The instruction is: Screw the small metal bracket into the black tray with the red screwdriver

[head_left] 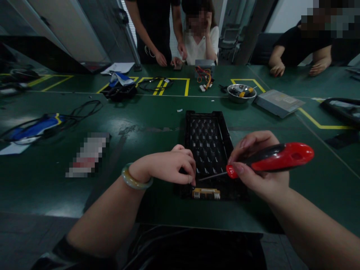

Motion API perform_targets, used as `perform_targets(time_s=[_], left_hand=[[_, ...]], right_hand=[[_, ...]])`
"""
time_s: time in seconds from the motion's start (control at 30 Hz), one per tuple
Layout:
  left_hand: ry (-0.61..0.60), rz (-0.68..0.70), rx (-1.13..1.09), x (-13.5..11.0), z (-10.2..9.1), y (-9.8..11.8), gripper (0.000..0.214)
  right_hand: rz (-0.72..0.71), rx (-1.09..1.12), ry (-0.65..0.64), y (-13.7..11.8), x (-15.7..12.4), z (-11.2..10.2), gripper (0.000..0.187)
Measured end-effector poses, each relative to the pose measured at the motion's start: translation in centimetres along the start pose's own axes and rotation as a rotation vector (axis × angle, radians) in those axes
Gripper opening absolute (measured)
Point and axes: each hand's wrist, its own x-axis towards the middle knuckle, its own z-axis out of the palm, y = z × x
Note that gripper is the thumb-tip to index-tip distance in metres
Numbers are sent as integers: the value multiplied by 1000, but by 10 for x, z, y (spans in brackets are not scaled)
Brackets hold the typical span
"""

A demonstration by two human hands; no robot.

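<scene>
Red screwdriver (281, 157) pinched in your right hand (268, 183); just beside your left hand (171, 167), its grip unclear, the circuit board (207, 191) sits in the black panel (206, 144), fastening unconfirmed.

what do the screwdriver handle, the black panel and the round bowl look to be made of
Screwdriver handle: probably plastic, glossy red with dark sections, judging by its bright highlights.
Black panel: likely molded plastic with some sheen; its repeating raised pattern catches glints, though painted metal is possible.
Bowl: most likely polished metal, perhaps stainless steel, given its silvery, reflective wall.
</scene>
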Motion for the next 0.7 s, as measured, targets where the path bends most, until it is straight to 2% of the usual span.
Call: perform_targets(time_s=[0.17, 0.3, 0.37, 0.53, 0.6, 0.7], left_hand=[[31, -4, -46, -2, -1, 2, 21], [49, -41, -47, 0, -3, 3, 23], [119, -104, -7, 3, -1, 2, 22], [484, -426, 272, 11, 9, -13, 23], [548, -506, 330, 15, 13, -20, 25], [558, -553, 363, 24, 16, -25, 25]], right_hand=[[-91, -22, 283, 10, 7, -6, 28], [-123, -26, 409, 21, 15, -14, 24], [-135, -34, 458, 26, 18, -18, 24], [-145, -125, 502, 35, 21, -21, 28], [-123, -180, 488, 35, 21, -21, 30], [-66, -238, 442, 34, 18, -19, 30]])
